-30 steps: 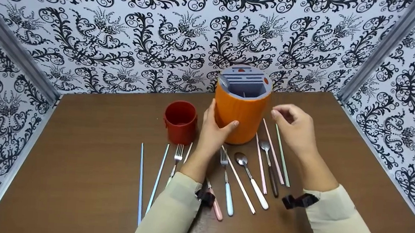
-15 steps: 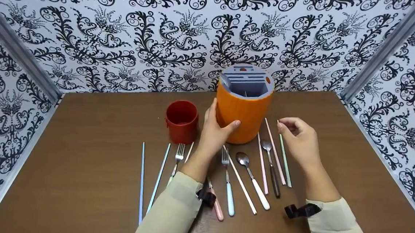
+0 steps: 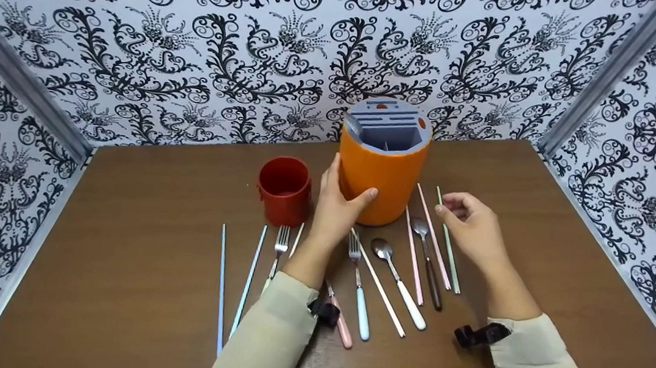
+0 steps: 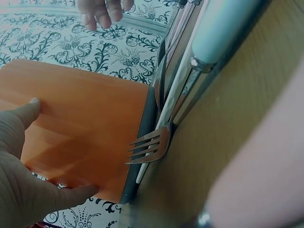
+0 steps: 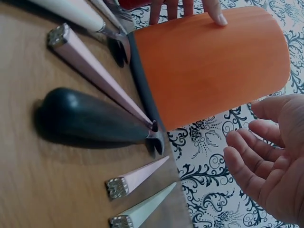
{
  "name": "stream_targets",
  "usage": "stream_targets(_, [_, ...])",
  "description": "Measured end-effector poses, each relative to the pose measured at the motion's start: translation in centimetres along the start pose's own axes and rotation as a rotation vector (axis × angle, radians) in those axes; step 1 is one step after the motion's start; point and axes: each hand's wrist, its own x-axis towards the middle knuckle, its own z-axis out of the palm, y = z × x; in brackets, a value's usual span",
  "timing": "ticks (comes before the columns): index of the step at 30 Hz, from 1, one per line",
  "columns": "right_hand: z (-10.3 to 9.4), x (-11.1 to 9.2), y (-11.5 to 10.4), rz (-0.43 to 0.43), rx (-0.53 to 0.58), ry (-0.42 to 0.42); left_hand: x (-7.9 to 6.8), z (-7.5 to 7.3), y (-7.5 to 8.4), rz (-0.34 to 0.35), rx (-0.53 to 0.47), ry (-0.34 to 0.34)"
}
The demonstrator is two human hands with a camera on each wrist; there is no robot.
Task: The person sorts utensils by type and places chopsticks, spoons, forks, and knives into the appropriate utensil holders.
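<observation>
My left hand (image 3: 337, 213) grips the side of an orange cutlery holder (image 3: 386, 182), thumb across its front. The holder stands upright, with a grey slotted top; a metal utensil end shows at its left edge. My right hand (image 3: 472, 229) is above the upper part of a green chopstick (image 3: 450, 256) at the row's right end. In the right wrist view its fingers (image 5: 247, 164) are loosely bent with nothing between them, apart from the green chopstick (image 5: 145, 204). Next to that lie a pink chopstick (image 3: 435, 240) and a dark-handled spoon (image 3: 431, 272).
A red cup (image 3: 283, 198) stands left of the holder. Along the table lie blue chopsticks (image 3: 221, 286), a blue-handled fork (image 3: 362, 302), a white-handled spoon (image 3: 404, 293) and a pink-handled utensil (image 3: 344, 329), partly behind my left forearm. Patterned walls (image 3: 210, 54) enclose the table.
My right hand has lowered from beside the holder toward me, over the green chopstick, and its fingers have loosened a little. The left hand and the holder have stayed in place.
</observation>
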Motion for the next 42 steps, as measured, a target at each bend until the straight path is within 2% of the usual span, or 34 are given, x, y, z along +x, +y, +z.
stream_targets(19, [-0.7,-0.2,1.5,0.034,-0.162,-0.146,-0.2,-0.1,0.2,-0.016,0.024,-0.008])
stream_targets(27, [-0.6,-0.1,2.5,0.079,-0.219,-0.232,-0.1,-0.1,0.2,-0.015,0.032,-0.013])
stream_targets(33, [-0.4,-0.1,3.1,0.111,-0.300,-0.258,-0.1,0.0,0.1,-0.014,0.017,-0.016])
stream_targets(42, [-0.2,-0.1,3.7,0.148,-0.345,-0.289,0.0,0.0,0.0,-0.005,0.016,-0.005])
